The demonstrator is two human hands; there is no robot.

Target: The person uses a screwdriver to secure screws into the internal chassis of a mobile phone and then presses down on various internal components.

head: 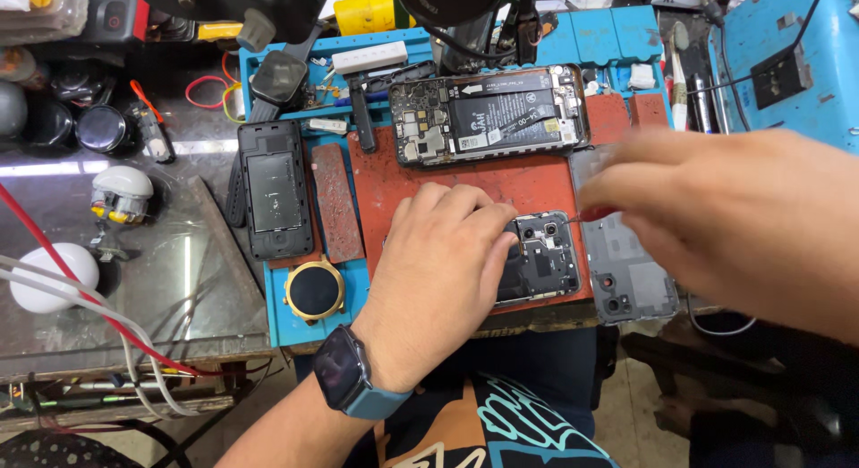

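My left hand (443, 262), with a dark smartwatch on the wrist, presses flat on an opened phone (544, 258) lying on the red mat (465, 177). Its circuit board and camera end show to the right of my fingers. My right hand (716, 213), blurred and close to the camera, holds a thin screwdriver (580, 217) with a red handle. Its tip touches the phone's upper corner near the camera module. A grey back cover (631, 276) lies just right of the phone, partly under my right hand.
A second opened phone (492, 114) with its battery showing lies at the mat's far side. A black phone frame (273, 191), a gold round watch (314, 291) and a reddish bar (335, 202) sit on the blue work tray (286, 329). Cables, jars and white earbud cases crowd the left.
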